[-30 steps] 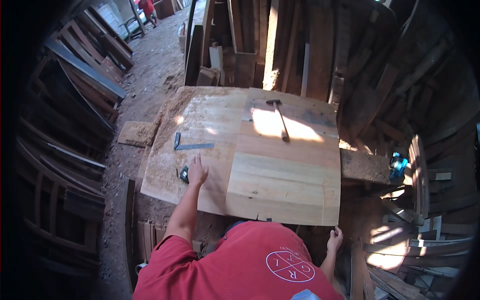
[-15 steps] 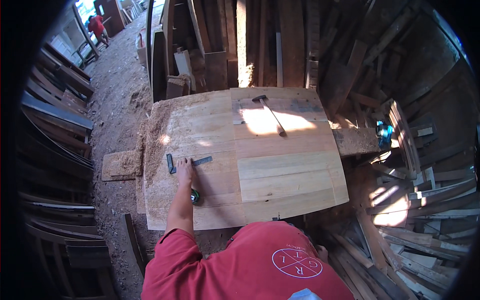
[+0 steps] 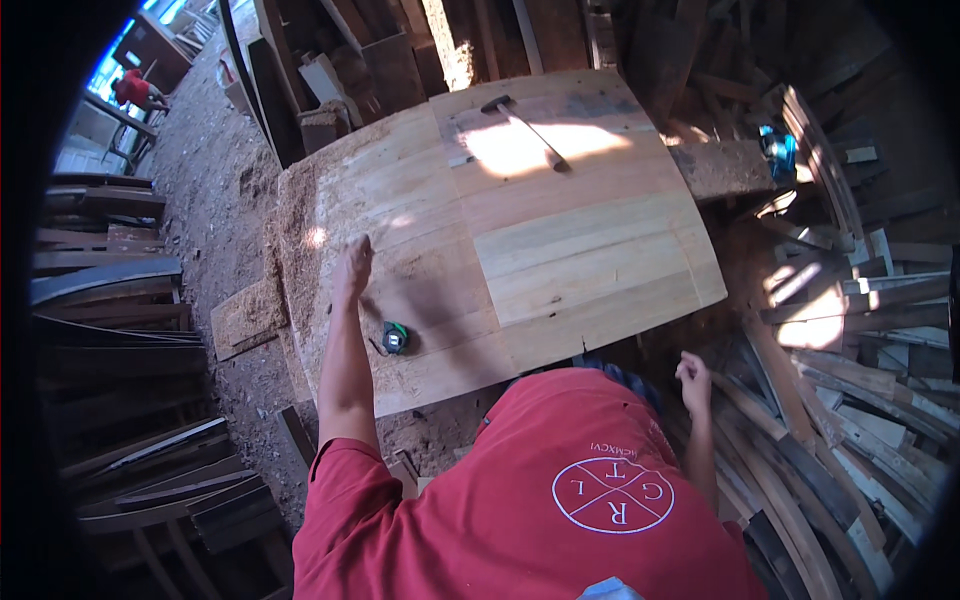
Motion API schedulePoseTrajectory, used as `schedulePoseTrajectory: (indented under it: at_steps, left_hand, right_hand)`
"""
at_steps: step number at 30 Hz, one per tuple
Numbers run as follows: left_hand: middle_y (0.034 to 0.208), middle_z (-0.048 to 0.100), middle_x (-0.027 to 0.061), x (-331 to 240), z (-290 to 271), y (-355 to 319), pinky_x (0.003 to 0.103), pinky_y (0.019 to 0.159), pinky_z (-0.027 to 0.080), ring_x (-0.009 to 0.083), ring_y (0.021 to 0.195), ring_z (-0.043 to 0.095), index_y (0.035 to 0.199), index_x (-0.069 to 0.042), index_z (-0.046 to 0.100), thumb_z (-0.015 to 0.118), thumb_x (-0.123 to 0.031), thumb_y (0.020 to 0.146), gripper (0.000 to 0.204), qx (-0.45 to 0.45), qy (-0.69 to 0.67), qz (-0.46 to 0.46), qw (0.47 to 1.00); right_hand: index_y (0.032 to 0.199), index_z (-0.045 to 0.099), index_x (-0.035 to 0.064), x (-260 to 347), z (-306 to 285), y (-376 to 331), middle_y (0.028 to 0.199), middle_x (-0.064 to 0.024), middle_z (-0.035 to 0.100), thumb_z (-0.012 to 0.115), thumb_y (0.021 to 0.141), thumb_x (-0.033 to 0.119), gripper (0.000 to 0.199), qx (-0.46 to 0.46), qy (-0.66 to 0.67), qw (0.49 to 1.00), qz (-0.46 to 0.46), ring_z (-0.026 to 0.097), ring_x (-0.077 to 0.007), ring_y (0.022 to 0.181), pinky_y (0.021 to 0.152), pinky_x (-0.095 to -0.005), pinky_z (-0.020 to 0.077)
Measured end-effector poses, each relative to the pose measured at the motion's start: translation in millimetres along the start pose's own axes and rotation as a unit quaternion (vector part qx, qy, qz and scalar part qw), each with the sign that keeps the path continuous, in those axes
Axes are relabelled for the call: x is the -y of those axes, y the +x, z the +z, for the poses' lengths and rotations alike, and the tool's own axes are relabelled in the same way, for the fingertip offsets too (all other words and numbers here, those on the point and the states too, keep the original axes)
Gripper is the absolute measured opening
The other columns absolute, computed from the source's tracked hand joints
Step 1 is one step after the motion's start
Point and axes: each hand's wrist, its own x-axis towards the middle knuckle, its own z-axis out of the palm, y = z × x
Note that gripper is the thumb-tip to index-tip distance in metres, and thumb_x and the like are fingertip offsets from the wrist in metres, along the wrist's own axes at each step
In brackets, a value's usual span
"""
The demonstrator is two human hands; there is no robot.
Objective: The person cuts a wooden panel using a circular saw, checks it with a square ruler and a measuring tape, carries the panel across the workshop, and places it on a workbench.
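In the head view, the left hand point(image 3: 353, 268) is over the left half of the board point(image 3: 590, 250), fingers bunched; whether it grips anything I cannot tell. The right hand point(image 3: 693, 378) hangs beyond the near edge, half open, fingers loosely curled around nothing. The tape measure point(image 3: 396, 338) lies on the board's near left part, just right of the left forearm; its green edge faces away and rightward, its squat body too small to show a long axis. Sawdust point(image 3: 300, 215) coats the board's left edge. A hammer point(image 3: 530, 135) slants across the far side, head away to the left. Timber pieces point(image 3: 775, 375) crowd both sides of the room
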Motion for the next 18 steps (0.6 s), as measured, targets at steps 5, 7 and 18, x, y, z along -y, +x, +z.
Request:
schedulePoseTrajectory:
  at_steps: [5,7,18]
  left_hand:
    - [0.094,0.072,0.0179,-50.3,-56.0,9.5,0.045,0.075,0.052,0.0356,0.089,0.072,0.112,-0.003,0.061,0.058,-0.027,0.101,0.027,-0.145,-0.154,-0.156,0.965]
    - [0.091,0.070,0.0114,-93.9,-66.7,2.5,0.036,0.072,0.054,0.0217,0.083,0.072,0.115,-0.001,0.059,0.060,-0.024,0.103,0.025,-0.211,-0.241,-0.136,0.938]
    - [0.109,0.066,0.0072,-415.7,47.8,-76.4,0.039,0.093,0.057,0.0177,0.098,0.068,0.120,-0.004,0.057,0.060,-0.017,0.103,0.021,0.047,-0.710,-0.149,0.687]
  right_hand:
    - [0.131,0.063,0.0030,99.7,12.3,30.9,0.114,-0.0127,0.069,0.062,0.098,0.010,0.034,0.040,-0.003,0.994,-0.104,0.065,-0.0174,0.092,0.085,-0.0310,0.0528]
    - [0.132,0.062,0.0042,125.2,20.6,37.2,0.114,-0.0117,0.069,0.063,0.098,0.011,0.035,0.081,0.010,0.991,-0.111,0.066,-0.0164,0.092,0.084,-0.0305,0.0533]
    - [0.138,0.054,0.0001,129.7,42.8,54.4,0.106,-0.0080,0.068,0.070,0.097,0.027,0.051,0.401,0.259,0.879,0.007,0.066,-0.0111,0.076,0.068,-0.0258,0.0529]
